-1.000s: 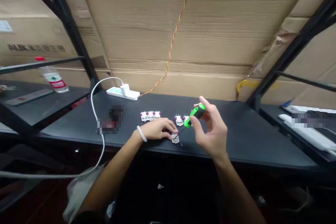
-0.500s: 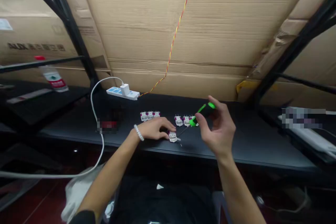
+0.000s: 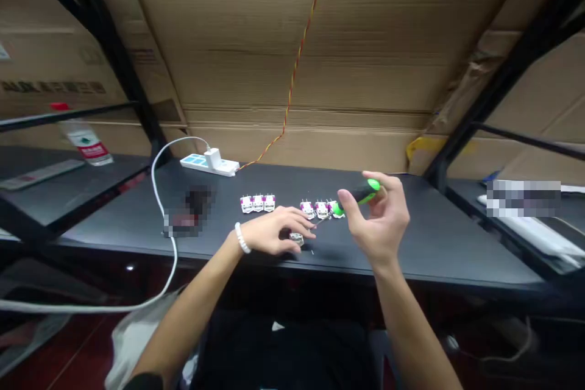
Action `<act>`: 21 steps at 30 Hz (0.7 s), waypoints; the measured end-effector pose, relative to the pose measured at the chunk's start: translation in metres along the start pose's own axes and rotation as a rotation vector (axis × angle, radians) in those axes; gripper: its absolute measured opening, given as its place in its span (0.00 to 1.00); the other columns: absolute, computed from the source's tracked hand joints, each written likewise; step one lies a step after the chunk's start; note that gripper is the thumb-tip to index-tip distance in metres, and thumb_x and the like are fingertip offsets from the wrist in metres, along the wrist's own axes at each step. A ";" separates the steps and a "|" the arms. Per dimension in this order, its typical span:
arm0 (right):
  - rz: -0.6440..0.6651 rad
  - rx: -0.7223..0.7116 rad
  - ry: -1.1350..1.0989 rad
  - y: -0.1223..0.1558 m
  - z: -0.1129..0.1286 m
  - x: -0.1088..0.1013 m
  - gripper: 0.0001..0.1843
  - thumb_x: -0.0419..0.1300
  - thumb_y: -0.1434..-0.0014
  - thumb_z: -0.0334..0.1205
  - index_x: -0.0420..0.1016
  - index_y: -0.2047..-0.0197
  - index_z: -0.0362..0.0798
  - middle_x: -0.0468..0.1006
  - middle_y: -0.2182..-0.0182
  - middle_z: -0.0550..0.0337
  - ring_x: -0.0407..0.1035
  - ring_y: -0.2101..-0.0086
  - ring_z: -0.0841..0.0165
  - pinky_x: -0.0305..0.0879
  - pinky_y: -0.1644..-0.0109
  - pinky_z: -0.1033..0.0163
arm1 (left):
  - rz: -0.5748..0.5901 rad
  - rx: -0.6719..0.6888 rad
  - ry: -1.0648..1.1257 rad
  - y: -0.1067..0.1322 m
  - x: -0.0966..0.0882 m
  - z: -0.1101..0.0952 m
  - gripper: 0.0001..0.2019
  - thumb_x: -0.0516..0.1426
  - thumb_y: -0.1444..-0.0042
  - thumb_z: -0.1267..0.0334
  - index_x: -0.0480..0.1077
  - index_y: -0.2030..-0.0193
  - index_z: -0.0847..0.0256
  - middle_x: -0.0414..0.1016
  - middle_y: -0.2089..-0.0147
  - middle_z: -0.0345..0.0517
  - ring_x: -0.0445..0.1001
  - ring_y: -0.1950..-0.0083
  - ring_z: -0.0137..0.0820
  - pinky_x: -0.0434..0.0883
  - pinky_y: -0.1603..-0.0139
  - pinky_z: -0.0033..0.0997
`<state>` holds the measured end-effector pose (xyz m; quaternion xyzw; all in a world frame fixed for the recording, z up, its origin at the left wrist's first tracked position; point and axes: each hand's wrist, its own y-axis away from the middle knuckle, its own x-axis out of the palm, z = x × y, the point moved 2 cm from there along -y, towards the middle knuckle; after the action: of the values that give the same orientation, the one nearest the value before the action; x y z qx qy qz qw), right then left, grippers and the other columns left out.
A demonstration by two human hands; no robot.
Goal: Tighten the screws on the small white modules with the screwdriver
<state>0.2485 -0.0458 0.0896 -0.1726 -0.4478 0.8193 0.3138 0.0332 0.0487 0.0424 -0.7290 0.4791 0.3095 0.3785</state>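
My right hand [image 3: 384, 222] grips a screwdriver [image 3: 359, 196] by its black and green handle, its thin shaft slanting down to the left. The shaft's tip is close to the fingertips of my left hand [image 3: 276, 230]. Thumb and fingers of that hand are curled around a small white part [image 3: 297, 237] on the dark tabletop, partly hiding it. Behind the hands stand two rows of similar white and purple parts, one row [image 3: 258, 203] at left and another row [image 3: 321, 209] at right, its right end partly covered by the screwdriver handle.
A white power strip [image 3: 228, 167] with a plugged-in charger lies at the back of the black table [image 3: 439, 244]. A white cable [image 3: 175, 256] runs over the front edge at left. A bottle [image 3: 89, 143] stands beyond the left frame. Cardboard [image 3: 356, 85] backs the table.
My left hand's fingers have shifted over the small white part and now cover more of it. The screwdriver handle has tilted flatter, and its tip sits slightly higher.
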 end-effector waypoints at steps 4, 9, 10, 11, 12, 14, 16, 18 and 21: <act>-0.007 -0.009 0.019 -0.001 -0.001 0.000 0.22 0.75 0.40 0.45 0.77 0.46 0.51 0.74 0.56 0.57 0.75 0.59 0.64 0.78 0.57 0.58 | 0.009 -0.047 -0.041 -0.002 0.003 0.001 0.17 0.69 0.34 0.59 0.83 0.40 0.52 0.84 0.37 0.49 0.72 0.26 0.47 0.65 0.24 0.52; -0.024 -0.030 0.027 -0.003 0.000 -0.003 0.22 0.75 0.40 0.44 0.77 0.46 0.52 0.75 0.55 0.56 0.75 0.58 0.64 0.77 0.57 0.58 | 0.043 -0.084 -0.072 -0.001 0.003 0.002 0.16 0.69 0.34 0.60 0.83 0.40 0.53 0.83 0.35 0.49 0.70 0.25 0.47 0.62 0.23 0.54; -0.031 -0.034 0.024 -0.004 0.001 -0.004 0.22 0.76 0.40 0.44 0.77 0.46 0.52 0.75 0.55 0.56 0.75 0.58 0.63 0.77 0.57 0.58 | 0.046 -0.089 -0.077 -0.001 0.003 0.001 0.16 0.69 0.34 0.60 0.83 0.40 0.52 0.82 0.34 0.49 0.70 0.24 0.48 0.61 0.22 0.54; -0.042 -0.039 0.022 -0.005 0.001 -0.005 0.22 0.76 0.40 0.44 0.77 0.46 0.52 0.75 0.55 0.57 0.75 0.58 0.64 0.77 0.57 0.58 | 0.045 -0.092 -0.080 -0.001 0.003 0.001 0.16 0.69 0.34 0.60 0.82 0.40 0.51 0.82 0.33 0.49 0.69 0.24 0.48 0.60 0.22 0.55; -0.055 -0.048 0.026 -0.006 0.001 -0.007 0.22 0.76 0.41 0.43 0.77 0.46 0.52 0.75 0.55 0.57 0.75 0.59 0.64 0.76 0.57 0.57 | 0.041 -0.090 -0.080 0.000 0.003 0.000 0.17 0.69 0.34 0.60 0.82 0.40 0.51 0.81 0.32 0.49 0.68 0.23 0.48 0.60 0.21 0.55; -0.084 -0.067 0.039 -0.009 0.002 -0.011 0.22 0.76 0.41 0.43 0.78 0.47 0.52 0.75 0.56 0.57 0.75 0.59 0.64 0.76 0.57 0.57 | 0.023 -0.082 -0.073 0.000 0.003 -0.003 0.18 0.69 0.34 0.59 0.81 0.38 0.51 0.79 0.30 0.51 0.69 0.23 0.48 0.60 0.21 0.54; -0.114 -0.072 0.052 -0.012 0.002 -0.015 0.22 0.76 0.41 0.44 0.78 0.46 0.51 0.75 0.57 0.58 0.74 0.61 0.65 0.75 0.57 0.58 | 0.014 -0.077 -0.069 0.000 0.004 -0.007 0.20 0.69 0.34 0.59 0.80 0.36 0.52 0.77 0.29 0.53 0.70 0.24 0.47 0.62 0.22 0.53; -0.144 -0.062 0.067 -0.015 0.001 -0.020 0.23 0.76 0.42 0.45 0.78 0.46 0.51 0.75 0.57 0.57 0.74 0.63 0.65 0.75 0.58 0.57 | 0.028 -0.084 -0.085 -0.001 0.007 -0.011 0.21 0.68 0.33 0.59 0.79 0.34 0.52 0.77 0.29 0.53 0.70 0.25 0.47 0.64 0.23 0.51; -0.173 -0.039 0.075 -0.019 0.001 -0.026 0.23 0.76 0.41 0.47 0.78 0.46 0.52 0.76 0.56 0.57 0.74 0.64 0.65 0.77 0.59 0.56 | 0.049 -0.110 -0.130 -0.003 0.012 -0.016 0.21 0.66 0.31 0.63 0.77 0.33 0.51 0.77 0.29 0.52 0.72 0.26 0.46 0.66 0.25 0.51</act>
<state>0.2745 -0.0560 0.1061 -0.1698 -0.4648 0.7732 0.3966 0.0416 0.0298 0.0417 -0.7152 0.4536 0.3911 0.3603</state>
